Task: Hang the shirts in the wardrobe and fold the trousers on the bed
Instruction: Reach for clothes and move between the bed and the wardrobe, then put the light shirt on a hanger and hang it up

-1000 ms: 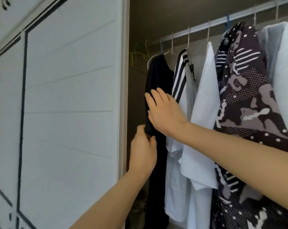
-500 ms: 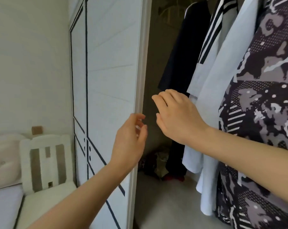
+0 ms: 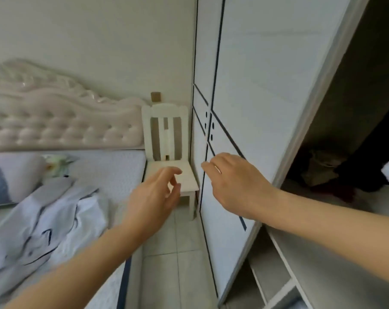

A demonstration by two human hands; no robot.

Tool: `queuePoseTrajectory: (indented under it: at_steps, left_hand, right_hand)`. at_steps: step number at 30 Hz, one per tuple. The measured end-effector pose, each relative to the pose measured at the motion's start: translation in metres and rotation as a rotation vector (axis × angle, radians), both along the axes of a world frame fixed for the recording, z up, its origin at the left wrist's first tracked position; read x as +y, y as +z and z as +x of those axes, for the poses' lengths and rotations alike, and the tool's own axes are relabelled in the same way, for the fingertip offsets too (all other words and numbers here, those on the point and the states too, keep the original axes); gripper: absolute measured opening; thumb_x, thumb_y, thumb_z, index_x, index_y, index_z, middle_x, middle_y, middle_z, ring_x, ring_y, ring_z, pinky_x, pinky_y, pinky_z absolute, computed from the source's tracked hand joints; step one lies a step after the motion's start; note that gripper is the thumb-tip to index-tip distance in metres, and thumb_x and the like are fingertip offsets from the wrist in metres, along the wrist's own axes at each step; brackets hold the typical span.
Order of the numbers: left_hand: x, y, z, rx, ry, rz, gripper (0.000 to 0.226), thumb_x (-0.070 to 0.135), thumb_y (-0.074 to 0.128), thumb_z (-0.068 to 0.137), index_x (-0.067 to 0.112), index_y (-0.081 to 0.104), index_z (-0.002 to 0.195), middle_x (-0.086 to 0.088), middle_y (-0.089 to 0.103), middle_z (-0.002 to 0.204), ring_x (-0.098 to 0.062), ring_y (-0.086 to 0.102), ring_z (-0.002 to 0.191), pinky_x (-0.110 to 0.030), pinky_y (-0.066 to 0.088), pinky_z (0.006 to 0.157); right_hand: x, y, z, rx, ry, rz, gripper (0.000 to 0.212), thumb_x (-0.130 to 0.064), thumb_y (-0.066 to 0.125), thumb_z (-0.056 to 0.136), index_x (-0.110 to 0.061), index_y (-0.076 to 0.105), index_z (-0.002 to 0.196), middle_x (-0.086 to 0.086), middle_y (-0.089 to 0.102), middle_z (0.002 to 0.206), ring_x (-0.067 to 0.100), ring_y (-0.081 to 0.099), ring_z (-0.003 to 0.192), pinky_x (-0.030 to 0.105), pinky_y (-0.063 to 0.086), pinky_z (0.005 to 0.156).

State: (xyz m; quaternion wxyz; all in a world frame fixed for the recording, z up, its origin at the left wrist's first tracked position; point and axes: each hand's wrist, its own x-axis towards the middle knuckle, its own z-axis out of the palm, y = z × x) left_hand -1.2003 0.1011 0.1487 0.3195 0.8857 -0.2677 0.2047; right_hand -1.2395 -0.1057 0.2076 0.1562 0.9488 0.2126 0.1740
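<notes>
Garment (image 3: 48, 226) lies crumpled on bed (image 3: 113, 170); it looks soft, light and limp, so I'd pinch it at the shoulders. Left hand (image 3: 153, 195) and right hand (image 3: 236, 186) hover loosely curled, holding nothing.

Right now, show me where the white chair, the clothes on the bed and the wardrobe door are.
white chair (image 3: 165, 108): head view, top rail of its backrest.
clothes on the bed (image 3: 55, 217): head view, middle of the crumpled pale pile.
wardrobe door (image 3: 260, 85): head view, flat white panel.
</notes>
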Motion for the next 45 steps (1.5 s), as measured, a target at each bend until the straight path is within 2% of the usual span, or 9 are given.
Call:
queuePoseTrajectory:
  at_steps: [4, 16, 23, 29, 32, 37, 39, 42, 45]
  left_hand:
    - [0.062, -0.058, 0.017, 0.137, 0.112, -0.013, 0.022, 0.024, 0.057, 0.096, 0.024, 0.057, 0.117, 0.010, 0.061, 0.090, -0.007, 0.058, 0.075, -0.031, 0.054, 0.068]
    - [0.227, -0.214, 0.056, 0.649, 0.494, 0.094, 0.024, 0.022, 0.053, 0.098, 0.026, 0.056, 0.121, 0.014, 0.059, 0.094, -0.003, 0.055, 0.076, -0.018, 0.040, 0.058]
    - [0.302, -0.268, 0.087, 0.914, 0.747, 0.066, 0.026, 0.021, 0.050, 0.098, 0.022, 0.055, 0.124, 0.009, 0.061, 0.095, -0.012, 0.058, 0.081, -0.029, 0.047, 0.063]
    - [0.355, -0.301, 0.133, 1.053, 1.026, -0.127, 0.024, 0.017, 0.051, 0.097, 0.014, 0.057, 0.121, -0.003, 0.063, 0.097, -0.023, 0.060, 0.084, -0.038, 0.052, 0.071]
    - [0.374, -0.319, 0.156, 1.124, 1.135, -0.232, 0.023, 0.017, 0.050, 0.097, 0.012, 0.058, 0.117, -0.005, 0.064, 0.095, -0.022, 0.060, 0.081, -0.032, 0.045, 0.060]
    - [0.405, -0.349, 0.191, 1.264, 1.272, -0.370, 0.006, 0.017, 0.054, 0.094, 0.013, 0.058, 0.093, -0.014, 0.063, 0.096, -0.029, 0.060, 0.086, -0.036, 0.046, 0.064]
    - [0.413, -0.364, 0.202, 1.298, 1.309, -0.462, 0.014, 0.014, 0.056, 0.092, 0.014, 0.053, 0.078, -0.019, 0.061, 0.090, -0.036, 0.059, 0.086, -0.041, 0.044, 0.061]
    - [0.422, -0.392, 0.210, 1.374, 1.324, -0.585, 0.018, 0.014, 0.057, 0.093, 0.012, 0.052, 0.076, -0.005, 0.054, 0.075, -0.025, 0.052, 0.076, -0.030, 0.035, 0.055]
    - [0.437, -0.424, 0.211, 1.435, 1.346, -0.715, 0.012, 0.012, 0.059, 0.091, 0.007, 0.057, 0.081, -0.005, 0.053, 0.076, -0.023, 0.050, 0.075, -0.029, 0.039, 0.061]
  right_hand:
    - [0.049, -0.062, 0.045, 0.186, 0.071, -0.013, 0.042, -0.014, 0.041, 0.090, -0.006, 0.046, 0.132, 0.011, 0.055, 0.117, 0.028, 0.050, 0.105, 0.039, 0.043, 0.090]
    - [0.213, -0.199, 0.191, 0.509, 0.268, -0.038, 0.034, -0.018, 0.039, 0.096, -0.008, 0.045, 0.128, 0.010, 0.052, 0.121, 0.028, 0.048, 0.107, 0.036, 0.040, 0.091]
    - [0.294, -0.261, 0.270, 0.631, 0.382, -0.090, 0.032, -0.022, 0.041, 0.098, -0.010, 0.044, 0.128, 0.008, 0.053, 0.124, 0.027, 0.048, 0.112, 0.035, 0.038, 0.091]
    - [0.371, -0.311, 0.337, 0.751, 0.505, -0.135, 0.022, -0.021, 0.041, 0.099, -0.010, 0.047, 0.117, 0.009, 0.054, 0.116, 0.028, 0.051, 0.106, 0.033, 0.036, 0.077]
    - [0.408, -0.334, 0.368, 0.805, 0.612, -0.197, 0.016, -0.018, 0.041, 0.098, -0.010, 0.047, 0.112, 0.009, 0.054, 0.112, 0.028, 0.050, 0.101, 0.033, 0.034, 0.072]
    - [0.468, -0.372, 0.408, 0.886, 0.743, -0.256, 0.023, -0.022, 0.042, 0.099, -0.010, 0.048, 0.117, 0.009, 0.053, 0.115, 0.029, 0.050, 0.104, 0.035, 0.039, 0.077]
    - [0.491, -0.390, 0.420, 0.911, 0.778, -0.273, 0.026, -0.025, 0.041, 0.100, -0.010, 0.049, 0.120, 0.010, 0.053, 0.117, 0.029, 0.050, 0.107, 0.038, 0.043, 0.082]
    - [0.527, -0.420, 0.436, 0.952, 0.806, -0.305, 0.029, -0.027, 0.041, 0.101, -0.009, 0.048, 0.123, 0.011, 0.052, 0.123, 0.031, 0.048, 0.112, 0.040, 0.044, 0.085]
    - [0.566, -0.454, 0.447, 1.030, 0.771, -0.276, 0.036, -0.031, 0.042, 0.101, -0.008, 0.047, 0.128, 0.012, 0.050, 0.128, 0.032, 0.047, 0.117, 0.041, 0.043, 0.087]
